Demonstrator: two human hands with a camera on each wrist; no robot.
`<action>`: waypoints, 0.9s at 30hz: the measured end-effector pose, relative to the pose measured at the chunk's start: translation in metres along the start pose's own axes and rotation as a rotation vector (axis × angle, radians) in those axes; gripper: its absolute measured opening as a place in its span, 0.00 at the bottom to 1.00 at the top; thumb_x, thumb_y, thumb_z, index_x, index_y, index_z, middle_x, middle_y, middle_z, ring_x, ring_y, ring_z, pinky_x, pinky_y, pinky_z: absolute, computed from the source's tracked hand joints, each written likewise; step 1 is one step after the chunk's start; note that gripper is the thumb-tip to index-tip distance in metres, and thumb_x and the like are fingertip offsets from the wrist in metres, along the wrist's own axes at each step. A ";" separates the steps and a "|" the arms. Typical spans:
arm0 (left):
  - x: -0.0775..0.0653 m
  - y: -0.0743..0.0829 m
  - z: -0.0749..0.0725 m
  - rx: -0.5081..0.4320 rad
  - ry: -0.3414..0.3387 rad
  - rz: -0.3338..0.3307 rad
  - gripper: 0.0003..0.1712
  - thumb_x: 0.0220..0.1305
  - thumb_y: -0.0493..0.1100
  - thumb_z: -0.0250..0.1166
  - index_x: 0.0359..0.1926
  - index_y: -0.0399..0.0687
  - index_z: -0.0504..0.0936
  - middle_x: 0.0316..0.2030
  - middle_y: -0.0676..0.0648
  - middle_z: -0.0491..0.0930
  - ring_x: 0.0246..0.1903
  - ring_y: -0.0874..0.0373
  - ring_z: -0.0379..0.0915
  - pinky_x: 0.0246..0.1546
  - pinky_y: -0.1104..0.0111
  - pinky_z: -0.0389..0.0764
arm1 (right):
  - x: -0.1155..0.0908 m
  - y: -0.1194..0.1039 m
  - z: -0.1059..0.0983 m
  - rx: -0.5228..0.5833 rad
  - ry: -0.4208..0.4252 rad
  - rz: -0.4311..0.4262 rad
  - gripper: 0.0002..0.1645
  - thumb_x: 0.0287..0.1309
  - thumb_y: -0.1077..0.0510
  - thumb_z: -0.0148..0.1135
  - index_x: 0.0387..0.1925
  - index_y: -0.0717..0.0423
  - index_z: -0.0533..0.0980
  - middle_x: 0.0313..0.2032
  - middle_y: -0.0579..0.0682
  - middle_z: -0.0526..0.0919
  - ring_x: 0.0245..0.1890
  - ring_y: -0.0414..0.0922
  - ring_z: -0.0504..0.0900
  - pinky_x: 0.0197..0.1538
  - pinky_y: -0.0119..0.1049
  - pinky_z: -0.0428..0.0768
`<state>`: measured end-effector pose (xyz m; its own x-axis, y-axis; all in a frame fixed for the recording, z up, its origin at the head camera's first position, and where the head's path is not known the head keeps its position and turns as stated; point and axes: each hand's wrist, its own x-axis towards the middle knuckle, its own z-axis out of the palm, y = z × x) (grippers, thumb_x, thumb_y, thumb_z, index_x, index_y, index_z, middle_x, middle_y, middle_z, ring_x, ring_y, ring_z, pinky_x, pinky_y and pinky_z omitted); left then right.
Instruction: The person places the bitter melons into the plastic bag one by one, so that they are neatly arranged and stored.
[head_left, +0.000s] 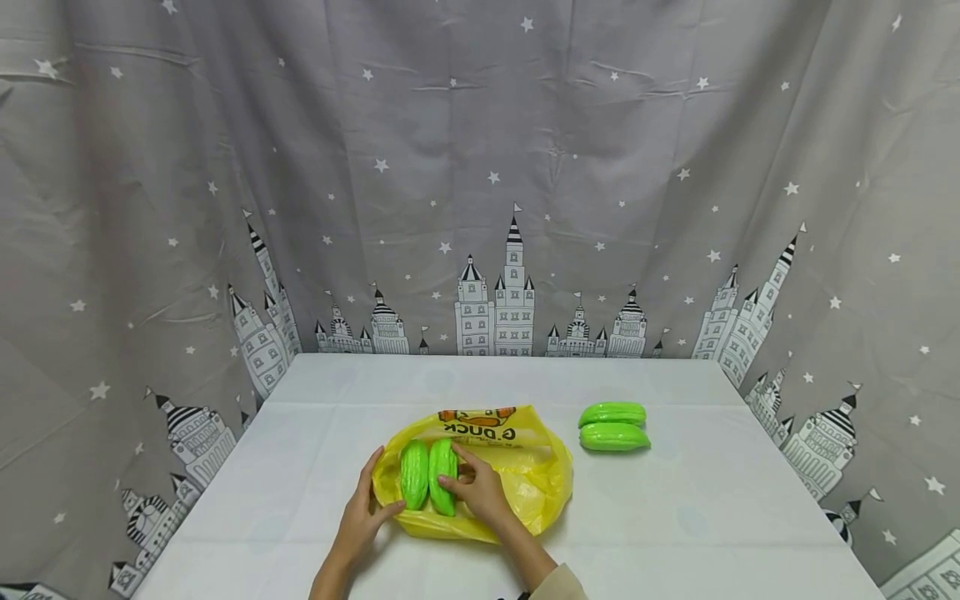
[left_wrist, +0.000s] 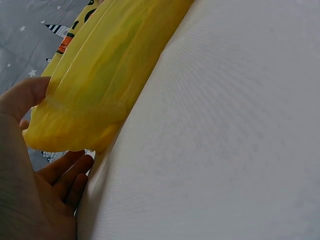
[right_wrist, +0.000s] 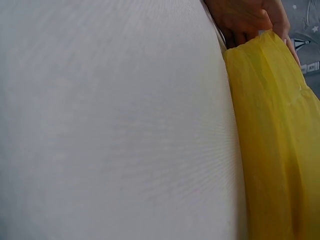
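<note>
A yellow plastic bag (head_left: pixel 528 492) with G.DUCK lettering lies on the table, its mouth gaping upward. Two bright green ridged gourds, like bitter melons, sit side by side in its left part: a left gourd (head_left: pixel 414 475) and a right gourd (head_left: pixel 442 479). My right hand (head_left: pixel 482 492) reaches over the near rim and grips the right gourd between thumb and fingers. My left hand (head_left: pixel 362 517) spreads round the bag's left end, thumb over the near rim and fingers along the outside. In the left wrist view, the lower fingers (left_wrist: pixel 72 175) are loosely bent, apart from the bag. The bag hides the gourds in both wrist views.
Two more green gourds, a far gourd (head_left: pixel 613 413) and a near gourd (head_left: pixel 613 437), lie together right of the bag. A white cloth covers the table (head_left: pixel 690 517). Behind it hangs a grey curtain (head_left: pixel 622 208) printed with stars and castles.
</note>
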<state>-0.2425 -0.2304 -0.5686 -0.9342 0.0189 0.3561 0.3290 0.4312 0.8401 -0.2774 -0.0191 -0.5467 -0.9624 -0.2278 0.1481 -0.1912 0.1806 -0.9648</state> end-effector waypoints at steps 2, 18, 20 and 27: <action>0.000 -0.001 0.000 0.000 -0.004 0.003 0.51 0.52 0.41 0.69 0.71 0.54 0.49 0.67 0.38 0.55 0.63 0.56 0.52 0.55 0.89 0.49 | 0.000 0.000 0.000 0.008 0.000 0.002 0.38 0.51 0.57 0.67 0.63 0.61 0.65 0.40 0.60 0.80 0.29 0.41 0.78 0.29 0.30 0.80; 0.000 -0.002 0.000 -0.024 -0.011 0.016 0.51 0.52 0.41 0.69 0.72 0.53 0.48 0.67 0.38 0.56 0.60 0.73 0.50 0.55 0.88 0.50 | -0.009 -0.025 -0.004 0.028 -0.010 -0.016 0.36 0.52 0.63 0.65 0.62 0.68 0.64 0.41 0.67 0.78 0.33 0.53 0.81 0.32 0.38 0.82; 0.000 -0.002 0.000 -0.026 -0.010 0.019 0.51 0.52 0.40 0.69 0.72 0.53 0.48 0.66 0.37 0.56 0.60 0.73 0.50 0.55 0.88 0.50 | -0.004 -0.012 -0.002 0.024 -0.006 -0.021 0.37 0.51 0.61 0.66 0.62 0.67 0.64 0.41 0.65 0.79 0.32 0.50 0.81 0.31 0.34 0.82; 0.000 -0.003 0.000 -0.031 -0.010 0.020 0.51 0.52 0.40 0.69 0.72 0.53 0.48 0.67 0.38 0.55 0.60 0.73 0.50 0.55 0.88 0.50 | 0.001 0.001 0.000 -0.001 -0.004 -0.016 0.39 0.50 0.57 0.68 0.62 0.64 0.65 0.41 0.61 0.80 0.32 0.44 0.81 0.30 0.29 0.81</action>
<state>-0.2435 -0.2317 -0.5711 -0.9286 0.0362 0.3694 0.3519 0.4020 0.8453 -0.2783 -0.0188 -0.5478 -0.9584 -0.2342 0.1631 -0.2071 0.1776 -0.9621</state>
